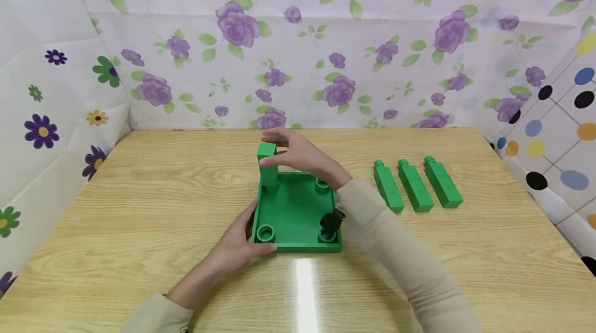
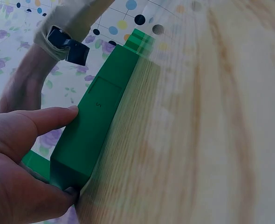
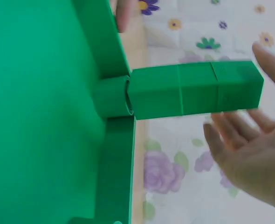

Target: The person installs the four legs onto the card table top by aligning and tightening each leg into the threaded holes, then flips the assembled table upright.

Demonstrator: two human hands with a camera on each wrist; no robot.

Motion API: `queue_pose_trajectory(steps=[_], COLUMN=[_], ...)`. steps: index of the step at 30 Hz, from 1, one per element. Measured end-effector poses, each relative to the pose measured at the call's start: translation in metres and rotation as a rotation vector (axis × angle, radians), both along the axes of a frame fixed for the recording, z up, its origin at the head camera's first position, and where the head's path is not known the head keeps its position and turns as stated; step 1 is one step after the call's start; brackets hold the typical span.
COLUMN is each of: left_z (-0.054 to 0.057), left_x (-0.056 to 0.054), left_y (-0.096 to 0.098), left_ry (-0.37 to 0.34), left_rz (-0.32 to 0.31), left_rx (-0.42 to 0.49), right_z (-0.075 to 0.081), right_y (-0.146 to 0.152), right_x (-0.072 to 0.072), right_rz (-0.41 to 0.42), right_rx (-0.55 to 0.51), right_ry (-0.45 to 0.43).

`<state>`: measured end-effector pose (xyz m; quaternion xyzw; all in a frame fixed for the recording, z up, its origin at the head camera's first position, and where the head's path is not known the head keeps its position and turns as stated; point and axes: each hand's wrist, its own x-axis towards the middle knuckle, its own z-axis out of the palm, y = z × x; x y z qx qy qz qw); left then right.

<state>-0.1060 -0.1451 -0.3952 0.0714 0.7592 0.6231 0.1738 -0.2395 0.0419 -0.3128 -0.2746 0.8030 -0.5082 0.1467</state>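
Note:
A square green tray [image 1: 298,214] with raised edges lies on the table, a round socket in each corner. My left hand [image 1: 237,240] grips its near left corner, thumb over the front edge and fingers along the left side. One green square post [image 1: 268,171] stands upright in the far left socket. Around the upper part of that post is my right hand [image 1: 300,153]. In the right wrist view the right hand [image 3: 256,154] has its fingers spread, with a gap between thumb and post [image 3: 193,91].
Three more green posts [image 1: 388,188] with round pegs lie side by side on the wooden table [image 1: 163,209], right of the tray. Flowered sheeting [image 1: 288,54] rises behind the table, and patterned sheets stand at both sides. A black wrist camera [image 1: 331,220] overlaps the near right socket.

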Motion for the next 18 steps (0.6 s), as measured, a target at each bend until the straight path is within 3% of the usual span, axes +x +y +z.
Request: queue_pose_trajectory(steps=[4,8,13,18], left_z=[0.0,0.0,0.002,0.002], left_x=[0.0,0.001,0.0,0.0], left_y=[0.0,0.0,0.0,-0.001], left_ry=[0.007,0.022,0.027,0.02], left_rz=[-0.001,-0.001,-0.007,-0.007], left_rx=[0.008,0.004,0.005,0.012], right_z=[0.0,-0.003,-0.008,-0.011], right_y=[0.006,0.008,0.007,0.006], right_x=[-0.006,-0.011,-0.018,-0.019], right_rz=[0.134,0.215,0.254,0.234], right_rx=[-0.093,-0.162,-0.215,-0.227], right_ry=[-0.035,-0.073,-0.107,-0.117])
